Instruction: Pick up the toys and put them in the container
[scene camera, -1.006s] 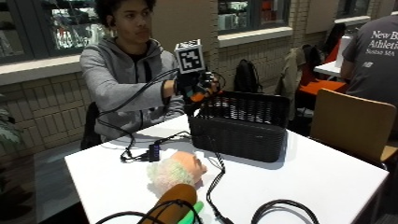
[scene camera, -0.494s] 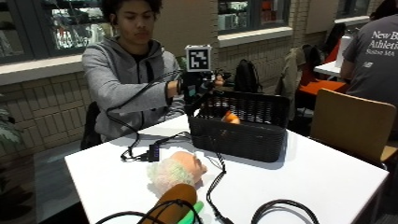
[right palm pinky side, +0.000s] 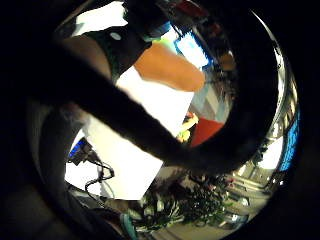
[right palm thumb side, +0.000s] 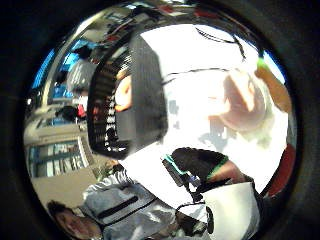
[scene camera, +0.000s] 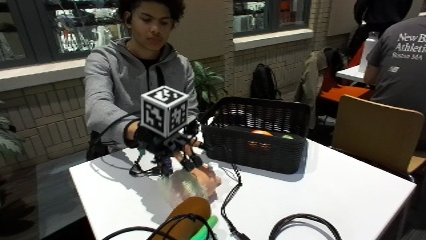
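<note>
- Outside view, left side: my right hand (scene camera: 174, 150) hangs over the desk (scene camera: 346, 185) near its front-left corner, fingers (scene camera: 193, 161) straight and pointing down, holding nothing that I can see.
- Right under the fingertips: a pale plush toy (scene camera: 198, 181), blurred in this view. The thumb-side palm view shows it better, a pinkish soft toy (right palm thumb side: 244, 102) lying on the white top, apart from the basket.
- Front edge of the desk: an orange and green toy (scene camera: 190, 220), partly cut off by the frame. The little-finger palm view shows an orange shape (right palm pinky side: 167, 67) on the desk, probably the same one.
- Right of the hand, toward the back edge: the black mesh container (scene camera: 256, 132), open top. An orange toy (scene camera: 261, 133) and something green (scene camera: 287, 136) are already in it.
- Step in hand, as I judge it: reach for the plush.
- To do it well: come straight down, spread the fingers around the body of the plush rather than pinching fuzz, and close before lifting.
- Watch the black cable (scene camera: 229, 192) lying just beside the plush; keep the fingers off it.
- Then lift clear above the container rim before crossing over; don't drag it into the mesh wall.
</note>
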